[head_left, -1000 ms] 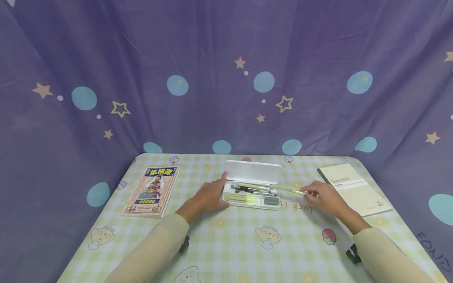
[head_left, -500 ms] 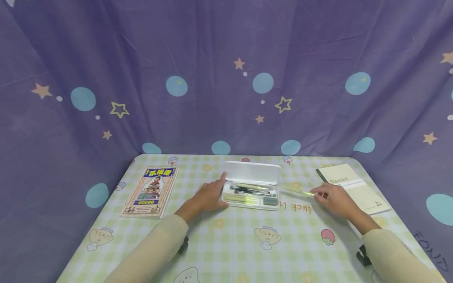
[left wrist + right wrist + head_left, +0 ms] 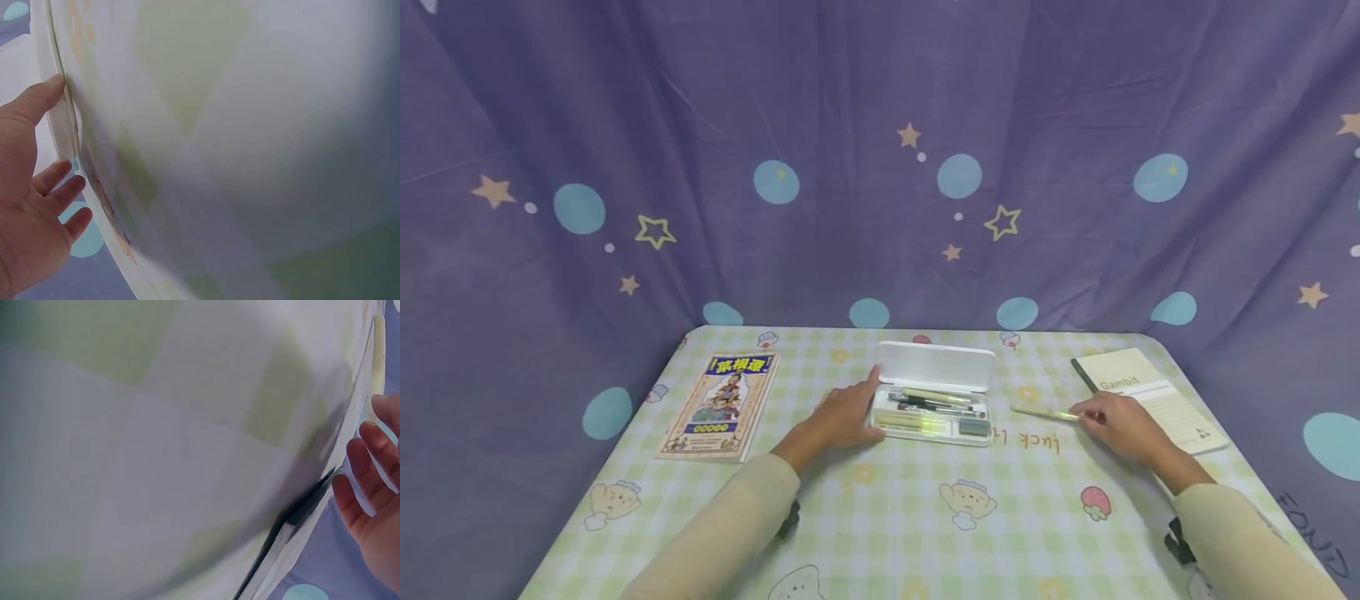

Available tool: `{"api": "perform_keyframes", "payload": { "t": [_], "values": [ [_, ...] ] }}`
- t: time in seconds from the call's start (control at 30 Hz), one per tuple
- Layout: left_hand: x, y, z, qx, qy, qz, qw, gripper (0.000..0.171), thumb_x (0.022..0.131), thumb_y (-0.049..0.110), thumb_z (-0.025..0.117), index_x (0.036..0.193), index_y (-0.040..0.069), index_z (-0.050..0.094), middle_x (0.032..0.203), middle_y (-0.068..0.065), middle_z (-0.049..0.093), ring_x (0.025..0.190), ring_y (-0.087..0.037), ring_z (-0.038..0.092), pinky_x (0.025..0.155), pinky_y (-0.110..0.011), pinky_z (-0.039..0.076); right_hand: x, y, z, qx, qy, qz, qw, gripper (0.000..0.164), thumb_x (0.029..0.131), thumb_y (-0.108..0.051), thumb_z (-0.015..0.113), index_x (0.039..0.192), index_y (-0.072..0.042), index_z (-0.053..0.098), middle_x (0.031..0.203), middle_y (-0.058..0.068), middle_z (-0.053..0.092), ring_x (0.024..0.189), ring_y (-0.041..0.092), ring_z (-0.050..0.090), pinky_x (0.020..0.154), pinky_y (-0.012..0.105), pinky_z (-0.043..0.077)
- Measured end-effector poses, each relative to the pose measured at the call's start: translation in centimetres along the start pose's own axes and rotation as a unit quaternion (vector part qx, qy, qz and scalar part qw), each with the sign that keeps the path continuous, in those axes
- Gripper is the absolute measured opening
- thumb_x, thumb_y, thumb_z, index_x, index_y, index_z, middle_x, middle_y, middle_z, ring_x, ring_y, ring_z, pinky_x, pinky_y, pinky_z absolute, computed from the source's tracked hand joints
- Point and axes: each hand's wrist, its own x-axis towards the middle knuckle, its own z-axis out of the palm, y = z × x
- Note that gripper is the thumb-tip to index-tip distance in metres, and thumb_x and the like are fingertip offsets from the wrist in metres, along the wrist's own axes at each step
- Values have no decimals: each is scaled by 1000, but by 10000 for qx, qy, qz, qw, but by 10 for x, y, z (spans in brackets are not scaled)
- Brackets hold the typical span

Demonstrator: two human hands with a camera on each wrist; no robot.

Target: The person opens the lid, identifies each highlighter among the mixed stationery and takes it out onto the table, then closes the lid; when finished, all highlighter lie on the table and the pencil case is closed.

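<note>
My left hand [image 3: 844,415] rests at the left end of an opened white pencil case [image 3: 936,367], thumb by the front corner and a finger up by the lid. In the left wrist view the thumb [image 3: 45,97] touches the case's edge and the other fingers are spread. Several pens [image 3: 925,403] and a dark green block [image 3: 974,427] lie inside. To the right of the case, my right hand [image 3: 1123,429] pinches the end of a slim pale yellow pen [image 3: 1043,412], held low over the tablecloth. The right wrist view shows the pen [image 3: 379,359] beyond the thumb and fingertips.
A book with a colourful cover [image 3: 722,408] lies at the left. At the right, partly behind my right hand, is a cream notebook [image 3: 1157,392] marked Gambit. The checked tablecloth [image 3: 895,533] covers the table, and a purple curtain [image 3: 850,275] hangs behind it.
My right hand has drawn the pen away to the right from over the pencil case and lowered it towards the tablecloth. The left hand has stayed at the case.
</note>
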Motion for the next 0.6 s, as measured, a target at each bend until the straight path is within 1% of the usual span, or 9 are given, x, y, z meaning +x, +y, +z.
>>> {"api": "perform_keyframes", "payload": {
  "t": [0.23,0.47,0.6],
  "values": [
    [-1,1,0,-39,26,-30,10000,121,80,48,84,164,6,7,152,-17,53,134,-35,57,108,-53,45,3,5,5,-29,-183,20,9998,17,88,-9,75,103,-14,80,80,-11,67,73,4,58,69,34,51],
    [-2,2,-1,-97,103,-23,9999,120,79,46,85,164,5,10,149,-18,55,131,-36,59,106,-53,46,7,5,5,-48,-220,-18,9997,16,86,-9,76,101,-13,80,84,-4,72,77,13,64,72,39,53],
    [-2,2,-2,-132,53,-40,9999,121,80,46,84,164,6,8,152,-17,52,134,-35,57,108,-53,44,7,5,6,-63,-306,55,9995,15,86,-9,76,100,-14,81,83,-5,72,75,10,62,71,38,52]
  ]
}}
